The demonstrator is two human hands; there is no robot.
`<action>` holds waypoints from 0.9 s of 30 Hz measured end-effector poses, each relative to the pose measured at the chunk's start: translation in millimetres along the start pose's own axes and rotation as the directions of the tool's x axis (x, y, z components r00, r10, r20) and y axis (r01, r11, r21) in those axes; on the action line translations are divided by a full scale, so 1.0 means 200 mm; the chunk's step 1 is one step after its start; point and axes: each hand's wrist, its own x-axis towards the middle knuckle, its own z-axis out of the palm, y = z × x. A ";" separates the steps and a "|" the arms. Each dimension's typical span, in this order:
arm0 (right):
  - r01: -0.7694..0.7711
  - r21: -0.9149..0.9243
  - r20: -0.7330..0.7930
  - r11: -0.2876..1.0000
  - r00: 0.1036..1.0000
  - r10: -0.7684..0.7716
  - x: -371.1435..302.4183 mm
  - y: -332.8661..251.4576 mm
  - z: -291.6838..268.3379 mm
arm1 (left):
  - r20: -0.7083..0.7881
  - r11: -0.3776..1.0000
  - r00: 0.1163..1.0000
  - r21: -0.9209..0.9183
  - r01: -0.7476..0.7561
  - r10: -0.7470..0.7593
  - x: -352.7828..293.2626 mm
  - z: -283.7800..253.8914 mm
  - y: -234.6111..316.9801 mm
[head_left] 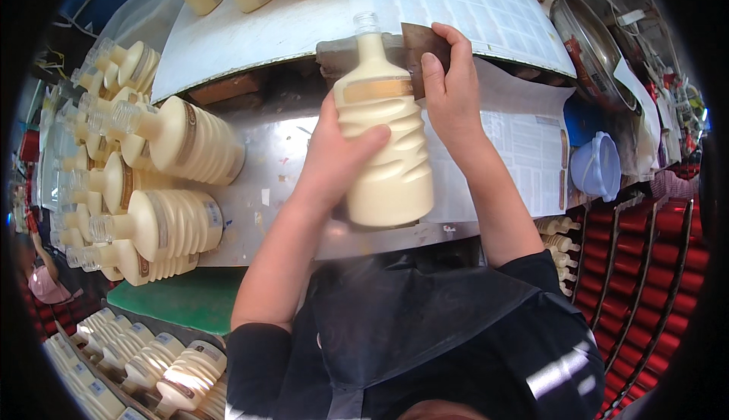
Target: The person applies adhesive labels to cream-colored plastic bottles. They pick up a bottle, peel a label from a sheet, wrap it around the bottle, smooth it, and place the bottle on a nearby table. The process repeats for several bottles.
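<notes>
A large cream bottle (393, 184) with wavy ridges and a clear threaded neck is in front of me, its neck pointing away. My left hand (336, 153) is wrapped round its left side, the thumb lying across the ridges. A gold label band (376, 88) runs round the bottle's shoulder. Between the thumb and fingers of my right hand (454, 93) is a thin dark brown flat piece (416, 46), close against the right end of the band. Whether it is a card, a scraper or a label cannot be told. Behind the neck lies a grey block (338, 57).
Several similar bottles (186, 143) lie stacked at the left, and others (186, 374) stand at the lower left. Printed sheets (524, 146) cover the right side of the metal table (273, 146). A white raised board (266, 36) is beyond. A blue bucket (596, 165) hangs at the right.
</notes>
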 end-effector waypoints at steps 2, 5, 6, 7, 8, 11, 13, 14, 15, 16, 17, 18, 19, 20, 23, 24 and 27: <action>-0.010 0.042 -0.032 0.999 0.999 0.012 -0.02 0.06 0.01 | -0.011 0.999 1.000 -0.046 -0.008 0.007 -0.01 0.01 0.00; -0.033 0.084 -0.037 0.996 0.999 0.037 -0.01 0.07 -0.02 | -0.018 0.996 1.000 -0.089 -0.003 0.001 -0.01 0.03 0.01; -0.003 0.101 -0.049 0.995 0.999 0.008 0.00 0.05 -0.03 | -0.019 0.995 1.000 -0.099 0.009 -0.011 -0.01 0.03 0.02; -0.016 0.116 -0.053 0.993 0.998 0.022 0.02 0.02 -0.04 | -0.010 0.997 1.000 -0.072 0.002 -0.003 -0.01 0.04 0.02; 0.003 0.134 -0.074 0.991 0.997 0.007 0.03 -0.02 -0.04 | -0.004 0.999 1.000 -0.048 0.000 0.000 -0.01 0.04 0.03; 0.065 -0.027 0.051 0.998 0.997 -0.064 0.05 -0.20 0.03 | -0.047 0.984 0.998 0.178 -0.029 0.038 -0.02 0.06 0.04; 0.098 -0.187 0.263 0.977 0.964 -0.046 0.06 -0.32 0.10 | -0.041 0.956 0.991 0.273 -0.110 0.126 -0.03 0.08 0.04; 0.261 -0.323 0.214 0.910 0.956 -0.198 0.05 -0.39 0.18 | -0.018 0.858 0.932 0.396 -0.326 0.362 0.01 0.09 0.04; 0.293 -0.256 0.300 0.921 0.930 -0.213 0.06 -0.43 0.19 | -0.024 0.863 0.978 0.475 -0.170 0.206 -0.02 0.07 0.05; 0.419 -0.331 0.412 0.846 0.870 -0.270 0.07 -0.45 0.21 | -0.016 0.852 0.987 0.506 -0.133 0.163 -0.02 0.06 0.06; 0.524 -0.347 0.363 0.778 0.840 -0.403 0.08 -0.45 0.20 | -0.017 0.767 0.985 0.629 -0.125 0.174 -0.02 0.05 0.06; 0.331 -0.276 0.445 0.902 0.876 -0.185 0.08 -0.45 0.19 | -0.041 0.893 0.993 0.442 -0.084 0.114 -0.02 0.05 0.06; 0.295 -0.260 0.387 0.919 0.904 -0.181 0.09 -0.41 0.15 | -0.026 0.923 0.989 0.363 -0.129 0.148 -0.02 0.05 0.05; 0.254 -0.245 0.352 0.936 0.923 -0.158 0.09 -0.37 0.12 | -0.053 0.954 0.989 0.277 -0.115 0.135 -0.03 0.05 0.04; -0.105 -0.017 0.116 0.994 0.987 0.106 0.03 -0.21 0.01 | -0.076 0.962 0.990 0.255 -0.096 0.119 -0.10 0.05 0.02; -0.176 0.028 0.065 0.984 0.983 0.174 0.01 -0.16 0.00 | -0.062 0.938 0.986 0.324 -0.125 0.153 -0.11 0.05 0.01; -0.103 0.141 -0.038 0.985 0.993 0.109 -0.03 -0.05 -0.05 | -0.079 0.938 0.984 0.324 -0.127 0.161 -0.15 0.08 -0.01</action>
